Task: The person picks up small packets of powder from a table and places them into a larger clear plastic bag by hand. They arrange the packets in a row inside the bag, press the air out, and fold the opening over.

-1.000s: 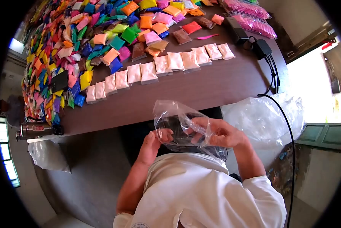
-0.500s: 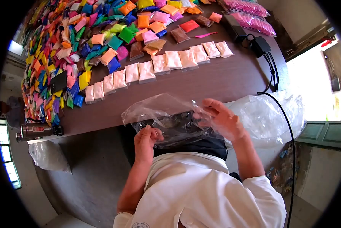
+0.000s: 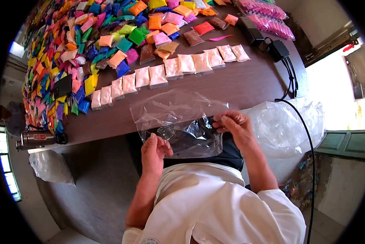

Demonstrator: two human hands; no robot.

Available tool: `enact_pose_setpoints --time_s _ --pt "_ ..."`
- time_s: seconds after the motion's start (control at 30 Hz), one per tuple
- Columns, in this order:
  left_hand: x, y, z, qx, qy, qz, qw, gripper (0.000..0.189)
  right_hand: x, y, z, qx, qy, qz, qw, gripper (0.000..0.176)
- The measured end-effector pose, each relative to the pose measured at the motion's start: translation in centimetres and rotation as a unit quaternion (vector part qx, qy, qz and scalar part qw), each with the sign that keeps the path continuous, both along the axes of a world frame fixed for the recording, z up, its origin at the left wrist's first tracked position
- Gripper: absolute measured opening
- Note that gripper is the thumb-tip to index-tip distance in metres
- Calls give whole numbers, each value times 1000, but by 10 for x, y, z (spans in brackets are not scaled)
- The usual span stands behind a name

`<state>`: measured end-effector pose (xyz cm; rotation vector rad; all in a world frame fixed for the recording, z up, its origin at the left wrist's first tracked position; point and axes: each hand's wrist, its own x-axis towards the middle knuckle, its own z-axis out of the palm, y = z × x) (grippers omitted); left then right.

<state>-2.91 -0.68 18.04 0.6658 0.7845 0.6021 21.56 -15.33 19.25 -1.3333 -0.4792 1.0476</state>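
Observation:
A clear plastic bag (image 3: 178, 107) spreads between my two hands, over my lap and the table's near edge. My left hand (image 3: 155, 149) pinches the bag's left side, its thumb upright against the film. On the right, my right hand (image 3: 234, 125) grips the bag's other side between thumb and curled fingers. Nothing shows inside the bag apart from reflections and the dark clothing seen through it. Beyond it, a slanting row of pale pink packets (image 3: 157, 75) lies on the brown table (image 3: 207, 87).
A heap of coloured packets (image 3: 105, 40) covers the table's left and back. At right are a black box (image 3: 251, 30), a cable adapter (image 3: 278, 49) and pink packs (image 3: 272, 25). A flask (image 3: 38, 138) lies at the left edge; a large clear bag (image 3: 286, 126) sits right.
My right hand has gone from spread, blurred fingers to a closed grip on the bag's right side. The bag is now stretched wider and flatter. My left hand has shifted slightly.

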Motion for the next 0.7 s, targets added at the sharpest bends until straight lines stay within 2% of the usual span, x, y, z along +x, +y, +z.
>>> enact_pose_setpoints --time_s 0.03,0.23,0.3,0.43,0.5,0.63,0.7 --pt "1 -1 3 5 14 0 1000 38 -2 2 -1 13 48 -55 997 17" --pt "4 1 8 54 21 -21 998 38 7 7 6 66 28 -91 993 21" --pt "4 5 8 62 19 -20 998 39 9 6 11 78 -42 -58 994 21" --pt "0 12 6 52 -2 -26 998 35 14 4 23 94 -86 -4 992 21" --pt "-1 14 8 52 2 -18 998 34 20 7 24 138 -170 7 976 18" --pt "-5 22 3 55 18 -27 998 29 37 14 41 143 -180 71 971 22" --pt "-6 26 -2 55 31 -33 997 28 42 17 48 148 -141 122 971 22"
